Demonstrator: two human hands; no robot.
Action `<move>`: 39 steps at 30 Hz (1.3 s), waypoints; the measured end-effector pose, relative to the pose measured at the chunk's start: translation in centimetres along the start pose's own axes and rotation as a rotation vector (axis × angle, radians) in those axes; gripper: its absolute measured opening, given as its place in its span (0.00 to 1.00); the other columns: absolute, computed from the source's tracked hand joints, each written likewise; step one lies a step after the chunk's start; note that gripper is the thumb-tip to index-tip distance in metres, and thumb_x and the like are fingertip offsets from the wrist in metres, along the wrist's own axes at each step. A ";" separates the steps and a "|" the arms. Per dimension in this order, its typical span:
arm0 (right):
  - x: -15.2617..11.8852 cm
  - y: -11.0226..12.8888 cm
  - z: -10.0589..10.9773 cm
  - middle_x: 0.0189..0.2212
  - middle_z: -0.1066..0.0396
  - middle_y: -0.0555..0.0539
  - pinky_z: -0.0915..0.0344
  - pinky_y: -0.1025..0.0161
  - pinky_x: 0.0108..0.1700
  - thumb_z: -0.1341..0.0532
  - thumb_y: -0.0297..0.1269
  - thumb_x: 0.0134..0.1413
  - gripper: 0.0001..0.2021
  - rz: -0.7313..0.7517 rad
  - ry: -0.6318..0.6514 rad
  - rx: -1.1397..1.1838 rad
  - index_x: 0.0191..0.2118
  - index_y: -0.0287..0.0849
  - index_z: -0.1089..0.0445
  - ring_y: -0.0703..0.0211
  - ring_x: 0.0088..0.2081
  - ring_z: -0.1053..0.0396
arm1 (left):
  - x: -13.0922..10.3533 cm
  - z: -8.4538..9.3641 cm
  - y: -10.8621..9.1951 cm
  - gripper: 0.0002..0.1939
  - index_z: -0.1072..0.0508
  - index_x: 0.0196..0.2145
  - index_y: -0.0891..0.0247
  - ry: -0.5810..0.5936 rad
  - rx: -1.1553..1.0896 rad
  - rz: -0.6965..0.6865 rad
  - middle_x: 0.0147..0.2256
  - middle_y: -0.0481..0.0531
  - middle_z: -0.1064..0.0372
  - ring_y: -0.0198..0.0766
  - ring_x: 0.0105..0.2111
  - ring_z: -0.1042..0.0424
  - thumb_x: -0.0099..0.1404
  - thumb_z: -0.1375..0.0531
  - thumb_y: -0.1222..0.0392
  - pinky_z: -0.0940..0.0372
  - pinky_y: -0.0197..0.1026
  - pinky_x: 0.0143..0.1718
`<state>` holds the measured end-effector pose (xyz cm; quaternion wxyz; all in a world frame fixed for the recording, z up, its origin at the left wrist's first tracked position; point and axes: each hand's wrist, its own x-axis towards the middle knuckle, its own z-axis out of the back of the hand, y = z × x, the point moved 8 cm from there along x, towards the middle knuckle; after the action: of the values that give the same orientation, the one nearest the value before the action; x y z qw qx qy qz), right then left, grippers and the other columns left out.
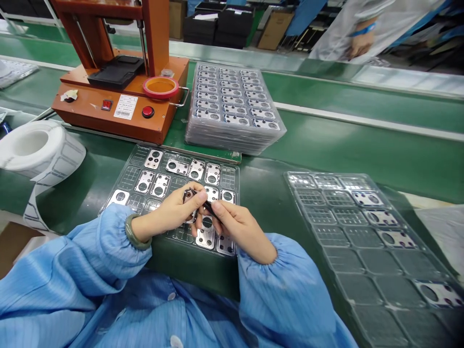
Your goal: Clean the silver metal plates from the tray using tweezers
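Note:
Both my hands meet above a clear plastic tray (pixel 128 178) that holds several silver metal plates with round holes (pixel 144 181). My left hand (pixel 172 211) is closed on a small dark plate (pixel 188 195), thumb on top. My right hand (pixel 237 224) pinches the near right end of the same dark piece between thumb and fingers. The fingers cover much of the piece, so its full shape is hidden. Some tray compartments hold plates, others are bare, and my hands block part of the tray's middle.
An orange press (pixel 119 108) with a red tape roll (pixel 160 87) stands at the back left. Beside it is a tall stack of filled trays (pixel 235 130). A label roll (pixel 43 145) lies left; another part-filled tray (pixel 366 261) lies right. Across the line, a person's hand (pixel 361 44) shows.

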<state>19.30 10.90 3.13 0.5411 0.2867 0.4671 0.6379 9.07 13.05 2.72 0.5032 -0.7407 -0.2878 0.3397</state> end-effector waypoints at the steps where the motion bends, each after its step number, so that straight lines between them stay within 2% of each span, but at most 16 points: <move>1: 0.0 -0.1 0.0 0.15 0.38 0.54 0.41 0.65 0.27 0.52 0.51 0.63 0.23 -0.003 -0.016 -0.004 0.22 0.43 0.39 0.65 0.20 0.41 | 0.0 0.0 0.0 0.19 0.41 0.37 0.61 -0.008 -0.003 0.005 0.19 0.41 0.34 0.31 0.15 0.31 0.63 0.44 0.42 0.39 0.29 0.14; 5: 0.1 -0.6 0.3 0.18 0.37 0.55 0.41 0.65 0.26 0.40 0.49 0.54 0.13 0.017 -0.134 0.004 0.34 0.44 0.36 0.63 0.21 0.39 | 0.1 0.4 0.2 0.19 0.41 0.37 0.61 -0.046 -0.013 0.008 0.18 0.41 0.34 0.31 0.14 0.32 0.64 0.45 0.42 0.42 0.29 0.13; 9: 0.0 -0.3 0.7 0.19 0.35 0.54 0.42 0.66 0.26 0.39 0.46 0.55 0.12 0.051 -0.198 -0.033 0.29 0.44 0.34 0.64 0.22 0.39 | 0.1 0.5 0.3 0.18 0.41 0.37 0.61 -0.050 -0.018 0.002 0.19 0.41 0.35 0.31 0.15 0.31 0.64 0.44 0.43 0.40 0.29 0.14; 16: -0.1 0.3 1.1 0.19 0.36 0.54 0.43 0.67 0.24 0.40 0.45 0.54 0.11 0.072 -0.154 -0.012 0.29 0.43 0.32 0.66 0.20 0.41 | -0.1 0.0 0.4 0.17 0.43 0.38 0.61 0.012 0.022 0.014 0.19 0.42 0.32 0.31 0.14 0.30 0.67 0.48 0.44 0.47 0.27 0.14; 24: -0.2 0.0 0.8 0.20 0.33 0.52 0.41 0.66 0.25 0.40 0.47 0.55 0.13 0.077 -0.152 -0.019 0.28 0.43 0.34 0.64 0.22 0.39 | -0.3 0.0 0.7 0.17 0.42 0.38 0.61 0.026 -0.004 0.033 0.19 0.43 0.31 0.33 0.14 0.30 0.67 0.48 0.43 0.46 0.28 0.14; 27: -0.2 0.2 0.4 0.18 0.35 0.53 0.42 0.66 0.25 0.43 0.48 0.58 0.14 0.062 -0.095 -0.036 0.28 0.43 0.33 0.65 0.21 0.41 | -0.3 0.0 0.5 0.17 0.42 0.38 0.61 0.022 0.006 0.025 0.19 0.43 0.31 0.32 0.14 0.30 0.67 0.48 0.43 0.46 0.27 0.14; 32: -0.1 0.1 -0.2 0.13 0.40 0.55 0.41 0.66 0.25 0.51 0.53 0.62 0.23 0.016 0.003 -0.027 0.24 0.43 0.35 0.65 0.18 0.41 | -0.2 0.0 0.4 0.17 0.42 0.37 0.61 0.001 -0.011 0.026 0.18 0.42 0.33 0.31 0.14 0.31 0.66 0.47 0.44 0.44 0.28 0.13; 35: -0.1 0.0 -0.6 0.12 0.41 0.56 0.41 0.66 0.25 0.53 0.52 0.64 0.24 -0.014 0.067 0.010 0.25 0.43 0.34 0.66 0.17 0.42 | -0.1 -0.1 0.5 0.16 0.41 0.37 0.61 0.005 -0.029 0.027 0.19 0.42 0.33 0.30 0.14 0.32 0.66 0.46 0.45 0.43 0.27 0.13; 37: -0.1 -0.1 -0.6 0.13 0.41 0.56 0.41 0.66 0.25 0.54 0.50 0.64 0.22 -0.020 0.047 0.002 0.26 0.43 0.34 0.65 0.17 0.41 | -0.1 0.1 0.5 0.16 0.41 0.37 0.61 -0.003 -0.037 0.022 0.19 0.41 0.33 0.30 0.15 0.31 0.66 0.46 0.45 0.41 0.28 0.13; 39: 0.0 -0.2 0.0 0.14 0.40 0.56 0.42 0.66 0.25 0.49 0.49 0.62 0.17 -0.007 -0.050 -0.019 0.31 0.43 0.33 0.65 0.18 0.40 | 0.0 0.4 0.6 0.16 0.40 0.37 0.61 -0.028 -0.041 0.019 0.19 0.42 0.33 0.31 0.15 0.31 0.65 0.45 0.45 0.39 0.29 0.14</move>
<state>19.36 10.85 2.94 0.5575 0.2956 0.4482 0.6332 8.81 13.05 2.07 0.4806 -0.7488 -0.2944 0.3487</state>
